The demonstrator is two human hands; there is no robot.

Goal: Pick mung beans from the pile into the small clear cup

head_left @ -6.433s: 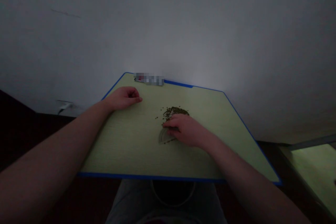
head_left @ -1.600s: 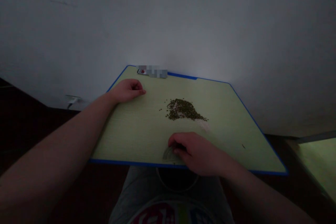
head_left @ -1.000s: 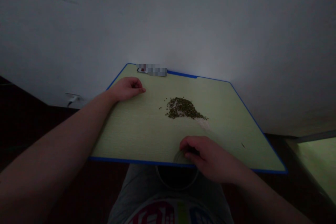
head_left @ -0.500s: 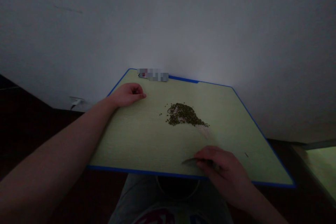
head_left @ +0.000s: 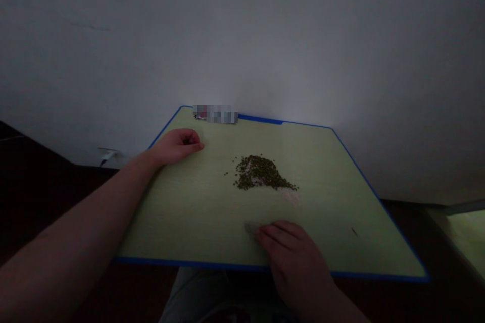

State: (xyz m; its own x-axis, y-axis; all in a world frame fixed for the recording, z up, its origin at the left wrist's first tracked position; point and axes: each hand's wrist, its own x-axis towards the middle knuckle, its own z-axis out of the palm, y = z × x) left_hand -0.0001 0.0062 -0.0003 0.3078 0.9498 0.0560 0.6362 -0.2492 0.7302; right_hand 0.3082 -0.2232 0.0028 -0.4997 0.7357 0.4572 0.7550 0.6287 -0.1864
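A pale green table [head_left: 182,222] with a thin bright blue edge fills the lower middle of the view, set against a plain pale grey wall [head_left: 265,35]. Near its centre lies a low, roughly triangular pile of small dark green beans [head_left: 257,172], with a few strays at its upper left. A whitish smear [head_left: 291,197] marks the surface at the pile's lower right, and a lone dark speck [head_left: 354,231] lies well off to the right.

At upper left, the left hand [head_left: 176,145] rests on the table, loosely curled and apparently empty. At lower centre, the right hand [head_left: 295,262] lies palm down near the near edge, fingers together. Beyond its fingertips sits a small pale translucent sliver [head_left: 249,227]; whether it is being held, I cannot tell.

A careless sweep of either hand could scatter the loose beans, and any that roll could drop over the low blue edge. The sliver, so close to that edge, could slip off too. Dim light would make strays hard to spot.
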